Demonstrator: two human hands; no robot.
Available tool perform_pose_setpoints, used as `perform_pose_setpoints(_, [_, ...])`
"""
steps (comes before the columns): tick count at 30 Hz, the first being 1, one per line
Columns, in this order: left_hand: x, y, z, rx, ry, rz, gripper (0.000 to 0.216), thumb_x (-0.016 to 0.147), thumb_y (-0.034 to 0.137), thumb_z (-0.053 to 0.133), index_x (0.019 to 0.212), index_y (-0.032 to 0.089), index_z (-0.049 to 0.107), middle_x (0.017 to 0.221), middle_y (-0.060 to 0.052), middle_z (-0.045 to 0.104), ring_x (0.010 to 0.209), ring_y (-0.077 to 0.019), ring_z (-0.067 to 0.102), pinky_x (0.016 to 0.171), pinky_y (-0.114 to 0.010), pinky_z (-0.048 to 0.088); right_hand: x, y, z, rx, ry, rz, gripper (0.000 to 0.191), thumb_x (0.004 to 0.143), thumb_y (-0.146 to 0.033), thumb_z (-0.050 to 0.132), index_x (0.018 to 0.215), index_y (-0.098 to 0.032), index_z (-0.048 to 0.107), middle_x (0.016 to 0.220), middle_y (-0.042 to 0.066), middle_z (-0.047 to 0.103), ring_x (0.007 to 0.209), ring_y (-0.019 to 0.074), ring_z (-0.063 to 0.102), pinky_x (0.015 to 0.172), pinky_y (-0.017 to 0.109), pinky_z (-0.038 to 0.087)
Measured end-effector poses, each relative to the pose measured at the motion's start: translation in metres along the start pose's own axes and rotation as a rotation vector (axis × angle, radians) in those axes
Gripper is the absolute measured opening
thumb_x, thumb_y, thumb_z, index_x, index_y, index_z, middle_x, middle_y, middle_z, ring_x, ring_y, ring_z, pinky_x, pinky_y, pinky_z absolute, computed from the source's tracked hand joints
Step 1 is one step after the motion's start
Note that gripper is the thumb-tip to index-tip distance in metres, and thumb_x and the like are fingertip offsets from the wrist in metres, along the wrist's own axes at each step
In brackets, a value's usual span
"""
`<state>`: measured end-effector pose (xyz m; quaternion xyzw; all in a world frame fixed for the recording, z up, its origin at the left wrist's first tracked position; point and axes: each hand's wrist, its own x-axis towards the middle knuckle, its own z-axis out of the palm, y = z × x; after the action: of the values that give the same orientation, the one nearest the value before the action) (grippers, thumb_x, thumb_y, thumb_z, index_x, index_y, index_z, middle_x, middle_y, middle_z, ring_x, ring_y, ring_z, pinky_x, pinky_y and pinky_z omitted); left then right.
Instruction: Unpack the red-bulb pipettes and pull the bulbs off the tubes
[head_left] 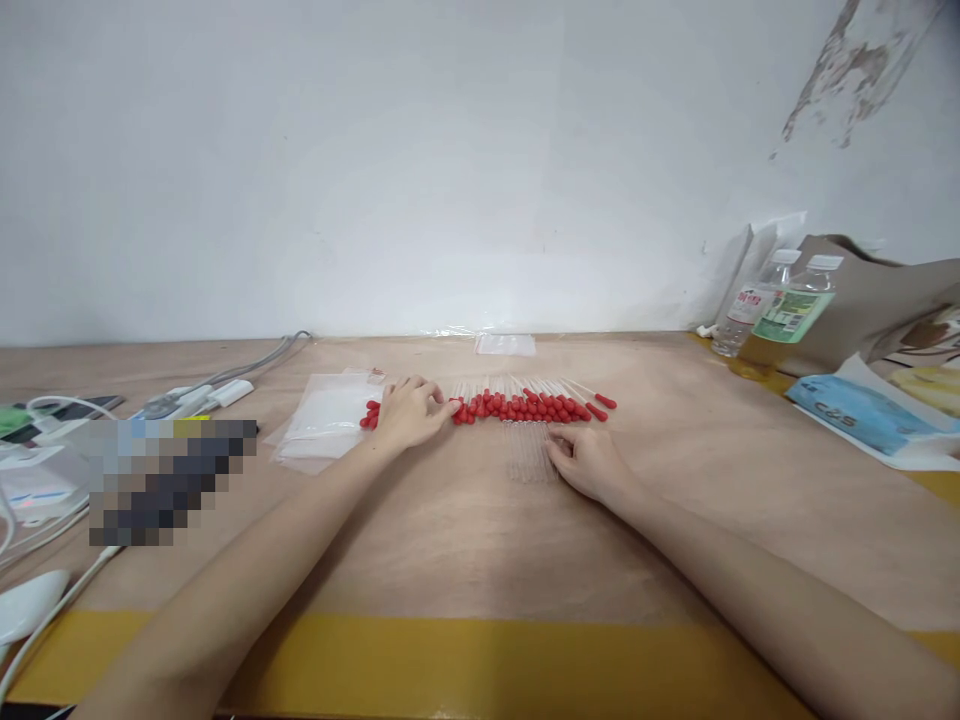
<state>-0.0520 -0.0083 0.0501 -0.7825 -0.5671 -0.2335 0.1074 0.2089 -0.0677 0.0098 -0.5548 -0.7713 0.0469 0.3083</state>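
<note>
A row of glass droppers with red rubber bulbs (517,406) lies across the middle of the table, their thin clear stems pointing toward the wall. My left hand (409,412) rests palm down over the left part of the row, thumb apart from the fingers and its tip against a red bulb. More red bulbs (370,414) show beyond its left side. Just in front of the row lie several thin clear glass tubes (529,455) side by side. My right hand (589,460) is at their right edge, fingers curled and tips closed on the outermost tube.
Clear plastic bags (319,415) lie left of my left hand, and a small bag (506,344) lies by the wall. Chargers and cables (187,400) sit at the left. Two bottles (791,310), a tissue pack (862,412) and a paper bag (862,270) are at the right.
</note>
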Motion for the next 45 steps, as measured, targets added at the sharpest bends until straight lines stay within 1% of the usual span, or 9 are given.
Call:
perform_pose_setpoints(4, [0.01, 0.008, 0.01, 0.016, -0.039, 0.018, 0.037, 0.076, 0.053, 0.047, 0.067, 0.019, 0.056, 0.084, -0.007, 0.058, 0.089, -0.0254, 0.051, 0.081, -0.04, 0.034, 0.002, 0.001, 0.003, -0.036, 0.022, -0.003, 0.026, 0.08, -0.026, 0.044, 0.058, -0.017, 0.054, 0.055, 0.001, 0.051, 0.054, 0.0134, 0.049, 0.054, 0.025, 0.034])
perform_pose_setpoints(9, [0.015, 0.014, 0.018, 0.024, -0.059, -0.022, 0.029, 0.077, 0.044, 0.047, 0.065, 0.019, 0.055, 0.084, -0.007, 0.058, 0.091, -0.0251, 0.05, 0.079, -0.039, 0.035, 0.003, 0.008, 0.009, 0.005, 0.09, 0.047, 0.021, 0.079, -0.025, 0.047, 0.084, -0.014, 0.065, 0.077, 0.008, 0.059, 0.071, 0.0168, 0.055, 0.065, 0.027, 0.041])
perform_pose_setpoints(16, [0.001, 0.017, 0.014, -0.075, 0.162, -0.13, 0.024, 0.08, 0.035, 0.046, 0.063, 0.019, 0.047, 0.074, -0.004, 0.055, 0.08, -0.0213, 0.05, 0.073, -0.034, 0.036, 0.003, 0.008, 0.01, 0.05, 0.07, 0.029, 0.024, 0.078, -0.02, 0.048, 0.096, -0.012, 0.062, 0.091, 0.009, 0.064, 0.083, 0.0203, 0.057, 0.075, 0.031, 0.043])
perform_pose_setpoints(20, [-0.026, 0.02, 0.01, -0.284, 0.228, -0.026, 0.023, 0.083, 0.033, 0.043, 0.066, 0.019, 0.042, 0.069, -0.001, 0.051, 0.07, -0.0157, 0.048, 0.066, -0.029, 0.037, 0.004, 0.01, 0.012, 0.074, 0.062, 0.012, 0.023, 0.079, -0.02, 0.046, 0.093, -0.013, 0.063, 0.088, 0.008, 0.065, 0.08, 0.0201, 0.058, 0.075, 0.032, 0.043])
perform_pose_setpoints(25, [-0.057, 0.029, 0.01, -0.562, 0.081, 0.229, 0.016, 0.084, 0.029, 0.045, 0.073, 0.018, 0.043, 0.068, 0.001, 0.049, 0.063, -0.0112, 0.046, 0.061, -0.024, 0.038, 0.006, 0.018, 0.012, 0.21, 0.217, 0.012, 0.028, 0.083, -0.029, 0.042, 0.099, -0.014, 0.06, 0.094, 0.01, 0.063, 0.085, 0.0204, 0.057, 0.076, 0.035, 0.045])
perform_pose_setpoints(29, [-0.062, 0.038, 0.009, -0.657, 0.027, 0.334, 0.01, 0.084, 0.025, 0.046, 0.078, 0.017, 0.045, 0.076, -0.002, 0.054, 0.069, -0.0115, 0.051, 0.064, -0.023, 0.04, 0.006, 0.015, 0.003, 0.254, 0.33, -0.143, 0.031, 0.083, -0.033, 0.045, 0.109, -0.018, 0.055, 0.106, 0.01, 0.058, 0.102, 0.0218, 0.05, 0.088, 0.039, 0.04])
perform_pose_setpoints(35, [-0.06, 0.038, 0.011, -0.627, 0.062, 0.385, 0.006, 0.082, 0.021, 0.05, 0.079, 0.017, 0.048, 0.078, -0.003, 0.058, 0.069, -0.0113, 0.053, 0.063, -0.023, 0.042, -0.002, 0.008, -0.008, 0.331, 0.175, -0.387, 0.038, 0.08, -0.019, 0.039, 0.115, -0.022, 0.051, 0.108, 0.006, 0.058, 0.101, 0.0202, 0.051, 0.086, 0.039, 0.038])
perform_pose_setpoints(40, [-0.06, 0.037, 0.013, -0.619, 0.075, 0.432, 0.006, 0.083, 0.021, 0.048, 0.078, 0.017, 0.048, 0.08, -0.004, 0.058, 0.071, -0.0124, 0.055, 0.065, -0.025, 0.044, -0.005, 0.0, -0.004, 0.044, 0.226, -0.543, 0.033, 0.077, -0.027, 0.054, 0.109, -0.02, 0.056, 0.092, 0.006, 0.064, 0.085, 0.019, 0.054, 0.082, 0.038, 0.033])
perform_pose_setpoints(45, [-0.059, 0.04, 0.014, -0.611, 0.117, 0.508, 0.004, 0.083, 0.022, 0.049, 0.082, 0.018, 0.05, 0.085, -0.005, 0.058, 0.079, -0.0139, 0.056, 0.069, -0.026, 0.047, -0.002, -0.01, 0.009, -0.192, 0.271, -0.613, 0.019, 0.085, -0.028, 0.05, 0.095, -0.021, 0.063, 0.071, 0.002, 0.063, 0.069, 0.0143, 0.049, 0.069, 0.032, 0.027])
